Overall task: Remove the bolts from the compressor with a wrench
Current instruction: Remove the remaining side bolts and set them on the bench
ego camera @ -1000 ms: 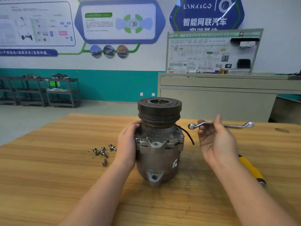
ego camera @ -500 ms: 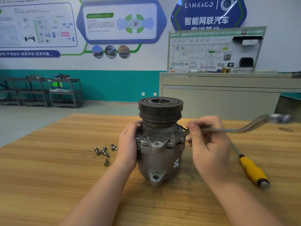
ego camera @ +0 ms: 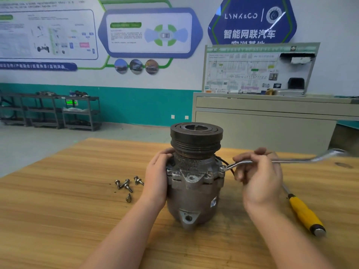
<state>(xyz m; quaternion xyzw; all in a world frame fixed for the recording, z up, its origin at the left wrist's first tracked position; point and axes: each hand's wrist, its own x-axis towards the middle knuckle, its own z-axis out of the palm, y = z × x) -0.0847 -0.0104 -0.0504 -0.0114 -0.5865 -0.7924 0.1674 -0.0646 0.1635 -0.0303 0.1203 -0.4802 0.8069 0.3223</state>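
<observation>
**Wrench on a compressor bolt**

Behind our wooden tabletop we see a white and teal wall hung with posters, a grey cabinet with a tilted diagram board on top, and dark metal shelving along the far left.

We have the compressor standing upright near the middle of the tabletop, its dark grooved pulley on top and a mounting lug facing us at the bottom. Our left hand is cupped against its left side, fingers curved around the upper housing just under the pulley.

Our right hand grips the wrench by its shank, fingers curled over it. The wrench lies roughly level and points toward the right edge; its ring end sits on a bolt at the right side of the compressor's flange, while its far end is blurred. A thin dark wire loops out of the housing just behind that ring end.

Five loose bolts lie in a small cluster on the tabletop just left of our left hand. Toward the right edge, partly hidden behind our right wrist, lies a yellow-handled tool, its handle pointing toward the near right corner.
</observation>
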